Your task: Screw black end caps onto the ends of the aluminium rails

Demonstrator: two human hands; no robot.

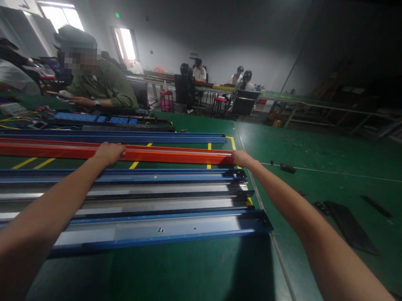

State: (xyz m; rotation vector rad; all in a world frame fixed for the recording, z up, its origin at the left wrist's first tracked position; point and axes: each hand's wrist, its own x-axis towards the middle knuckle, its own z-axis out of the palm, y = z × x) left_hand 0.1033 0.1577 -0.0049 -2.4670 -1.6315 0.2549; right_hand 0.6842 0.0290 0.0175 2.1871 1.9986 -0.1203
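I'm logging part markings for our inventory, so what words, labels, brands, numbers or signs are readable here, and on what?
No text can be read.
Small green sign high on the back wall: too small to read.
Dark marks on the back wall: too blurred to tell whether they are lettering.
Orange-red rail: no lettering shows.

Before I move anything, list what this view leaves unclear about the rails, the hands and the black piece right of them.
All in the head view:
- Long orange-red rail: left end cut off by the picture's edge.
- Bare left hand: most fingertips hidden by its own knuckles.
- Bare right hand: its hold on the rail's end is hidden by the hand itself.
- Nearest silver rail with blue edges: partly covered by the left forearm.
- Small black piece: too small and blurred to identify.
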